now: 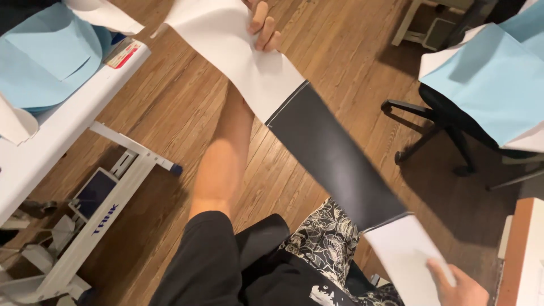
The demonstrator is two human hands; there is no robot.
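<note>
- You hold a long strip (317, 141) stretched in the air above the wooden floor (170, 107); nothing carries it. It has a white part at each end and a black part in the middle, joined by two stitched seams.
- Your left hand (262, 25), arm stretched far forward, is closed on the far white end, fingers curled over its edge.
- Your right hand (462, 286), near your lap, lies with the fingers on the near white end; the thumb is hidden, so I cannot tell if it really clamps.
- Your hands are far apart, and the strip is pulled almost flat between them.
- How far: both seams look already sewn, as I judge; what is left I cannot tell.
- At the left, a white sewing table (68, 107) carries light blue pieces (48, 56) in a pile, close to its edge.
- At the right, a black chair (447, 122) carries more blue and white pieces (493, 73).
- No box or bin shows here.
</note>
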